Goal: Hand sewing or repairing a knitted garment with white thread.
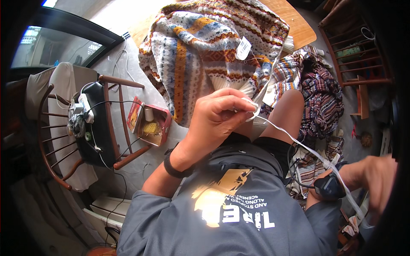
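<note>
Cannot make out the blurred fingers of the right hand (379,181), nor any grip there on the white strand (328,164), nor the bit pinched inside the left hand (218,114), nor, beyond it, the patterned sweater (188,64) past the upper edge.

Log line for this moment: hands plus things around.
left hand: pinching white strand | right hand: blurred, grip unclear | patterned knit: ahead, white tag showing | red box: open, at left
</note>
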`<state>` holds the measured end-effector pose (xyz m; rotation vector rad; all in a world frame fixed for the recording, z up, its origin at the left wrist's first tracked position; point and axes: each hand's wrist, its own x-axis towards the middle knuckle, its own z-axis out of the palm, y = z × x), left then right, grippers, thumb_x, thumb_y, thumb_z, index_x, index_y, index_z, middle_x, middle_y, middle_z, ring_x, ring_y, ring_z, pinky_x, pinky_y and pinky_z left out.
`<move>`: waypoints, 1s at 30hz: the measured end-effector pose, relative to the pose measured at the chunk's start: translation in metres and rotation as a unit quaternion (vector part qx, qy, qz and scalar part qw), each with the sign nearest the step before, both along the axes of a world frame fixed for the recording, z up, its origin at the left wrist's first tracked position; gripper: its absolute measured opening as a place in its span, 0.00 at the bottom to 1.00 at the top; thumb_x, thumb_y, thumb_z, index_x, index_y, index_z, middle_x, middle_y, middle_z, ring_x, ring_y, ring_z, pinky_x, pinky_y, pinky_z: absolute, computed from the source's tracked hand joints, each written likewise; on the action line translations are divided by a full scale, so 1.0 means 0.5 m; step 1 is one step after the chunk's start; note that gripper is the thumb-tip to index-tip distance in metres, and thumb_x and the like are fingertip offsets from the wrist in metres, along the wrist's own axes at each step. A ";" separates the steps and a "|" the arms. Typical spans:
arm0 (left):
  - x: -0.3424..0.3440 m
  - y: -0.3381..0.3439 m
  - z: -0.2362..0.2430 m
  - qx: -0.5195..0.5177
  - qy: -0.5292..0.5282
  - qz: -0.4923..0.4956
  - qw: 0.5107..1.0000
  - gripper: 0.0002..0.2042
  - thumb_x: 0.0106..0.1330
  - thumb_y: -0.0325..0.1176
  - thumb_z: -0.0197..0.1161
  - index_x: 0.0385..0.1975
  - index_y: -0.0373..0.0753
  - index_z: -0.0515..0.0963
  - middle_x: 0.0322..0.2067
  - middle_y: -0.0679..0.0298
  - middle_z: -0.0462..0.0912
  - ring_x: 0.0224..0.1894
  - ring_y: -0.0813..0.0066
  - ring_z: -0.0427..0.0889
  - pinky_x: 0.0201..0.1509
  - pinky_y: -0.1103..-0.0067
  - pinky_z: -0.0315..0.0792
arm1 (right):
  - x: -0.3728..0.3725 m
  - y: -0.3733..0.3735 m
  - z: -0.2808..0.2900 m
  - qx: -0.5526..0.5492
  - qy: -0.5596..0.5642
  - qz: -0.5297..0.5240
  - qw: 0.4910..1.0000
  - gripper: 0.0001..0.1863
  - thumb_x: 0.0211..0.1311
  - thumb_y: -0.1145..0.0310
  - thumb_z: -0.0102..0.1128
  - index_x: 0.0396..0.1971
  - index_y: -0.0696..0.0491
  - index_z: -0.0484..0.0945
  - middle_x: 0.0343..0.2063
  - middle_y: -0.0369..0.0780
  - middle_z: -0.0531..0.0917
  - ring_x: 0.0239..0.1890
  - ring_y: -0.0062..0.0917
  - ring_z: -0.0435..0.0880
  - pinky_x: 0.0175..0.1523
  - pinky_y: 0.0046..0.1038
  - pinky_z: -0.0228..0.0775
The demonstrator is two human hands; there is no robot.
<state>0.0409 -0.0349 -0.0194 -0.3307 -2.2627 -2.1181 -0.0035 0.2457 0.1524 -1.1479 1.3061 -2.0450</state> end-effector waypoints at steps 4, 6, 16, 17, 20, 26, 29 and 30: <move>-0.004 0.007 0.001 -0.014 0.032 0.002 0.999 0.09 0.61 0.18 0.72 0.39 0.36 0.88 0.40 0.60 0.88 0.39 0.78 0.88 0.41 0.83 0.81 | 0.006 -0.098 -0.144 0.257 0.163 -0.245 0.921 0.04 0.56 0.83 0.67 0.29 0.60 0.81 0.23 0.40 0.80 0.24 0.31 0.79 0.30 0.32 0.70; -0.006 0.009 0.001 -0.021 0.054 0.002 0.998 0.09 0.60 0.19 0.72 0.39 0.37 0.88 0.40 0.60 0.88 0.39 0.77 0.88 0.40 0.82 0.81 | 0.014 -0.133 -0.203 0.352 0.244 -0.294 0.855 0.06 0.55 0.84 0.68 0.31 0.58 0.82 0.26 0.41 0.81 0.26 0.32 0.80 0.32 0.32 0.71; -0.002 0.014 0.006 -0.058 0.065 0.010 0.996 0.09 0.60 0.18 0.72 0.39 0.36 0.88 0.40 0.60 0.88 0.37 0.77 0.88 0.39 0.82 0.82 | 0.022 -0.149 -0.221 0.400 0.269 -0.311 0.819 0.08 0.56 0.81 0.68 0.35 0.56 0.82 0.29 0.43 0.79 0.32 0.40 0.83 0.37 0.37 0.75; -0.002 0.014 0.006 -0.059 0.067 0.010 0.996 0.09 0.60 0.18 0.72 0.39 0.36 0.88 0.40 0.60 0.88 0.37 0.77 0.88 0.39 0.82 0.82 | 0.022 -0.148 -0.222 0.403 0.265 -0.306 0.821 0.08 0.56 0.81 0.68 0.35 0.56 0.83 0.29 0.43 0.79 0.32 0.40 0.83 0.37 0.37 0.75; 0.000 0.014 0.005 -0.054 0.065 0.010 0.996 0.09 0.60 0.18 0.72 0.39 0.36 0.88 0.40 0.60 0.88 0.37 0.77 0.88 0.39 0.82 0.81 | 0.024 -0.147 -0.227 0.402 0.272 -0.309 0.818 0.08 0.55 0.81 0.68 0.35 0.56 0.83 0.29 0.43 0.79 0.32 0.40 0.83 0.37 0.37 0.75; 0.001 0.015 0.003 -0.052 0.069 0.011 0.996 0.09 0.60 0.18 0.72 0.39 0.36 0.88 0.40 0.60 0.88 0.36 0.78 0.88 0.38 0.82 0.81 | 0.024 -0.149 -0.224 0.401 0.277 -0.312 0.816 0.08 0.55 0.80 0.68 0.35 0.55 0.83 0.29 0.42 0.79 0.32 0.40 0.84 0.36 0.37 0.76; 0.002 0.015 0.004 -0.051 0.068 0.011 0.996 0.09 0.60 0.18 0.72 0.39 0.35 0.88 0.40 0.60 0.88 0.36 0.78 0.88 0.37 0.82 0.81 | 0.026 -0.150 -0.222 0.405 0.284 -0.312 0.811 0.07 0.55 0.80 0.68 0.34 0.55 0.83 0.29 0.42 0.79 0.32 0.40 0.84 0.36 0.37 0.76; 0.002 0.015 0.004 -0.049 0.069 0.012 0.996 0.08 0.60 0.18 0.72 0.39 0.35 0.88 0.40 0.60 0.88 0.36 0.78 0.88 0.37 0.82 0.81 | 0.027 -0.150 -0.221 0.408 0.287 -0.312 0.809 0.07 0.55 0.80 0.68 0.34 0.55 0.83 0.29 0.42 0.79 0.32 0.40 0.84 0.36 0.37 0.76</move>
